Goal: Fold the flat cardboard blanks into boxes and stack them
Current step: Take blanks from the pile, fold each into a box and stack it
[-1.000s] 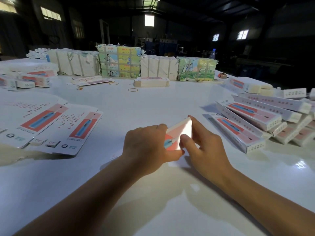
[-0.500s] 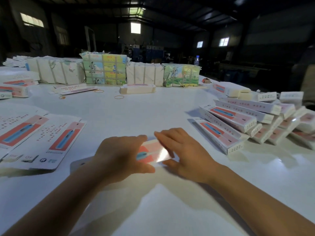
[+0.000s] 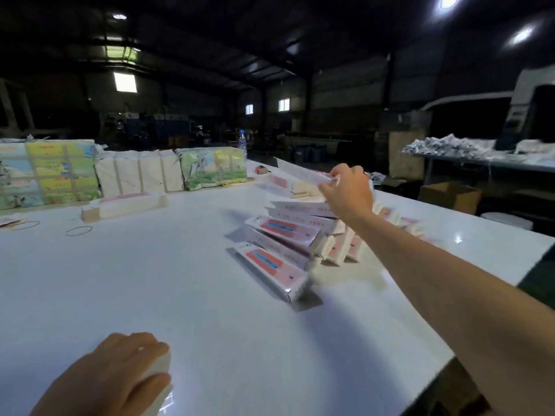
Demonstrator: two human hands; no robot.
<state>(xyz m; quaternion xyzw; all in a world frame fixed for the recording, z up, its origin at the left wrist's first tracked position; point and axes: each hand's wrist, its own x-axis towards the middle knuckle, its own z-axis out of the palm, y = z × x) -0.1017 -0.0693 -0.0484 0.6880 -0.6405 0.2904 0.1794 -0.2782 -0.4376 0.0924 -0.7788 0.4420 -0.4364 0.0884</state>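
2 hands: right hand (image 3: 348,190) holds 1 folded box (image 3: 303,174) above the stack (image 3: 288,235).

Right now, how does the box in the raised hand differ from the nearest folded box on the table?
The white and pink cardboard box in the right hand is held in the air over the pile, gripped at one end. The nearest white and pink folded box lies on the white table, untouched. Both are long, slim cartons.

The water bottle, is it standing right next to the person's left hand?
No, the water bottle stands far off at the back of the table, while the left hand is at the near edge.
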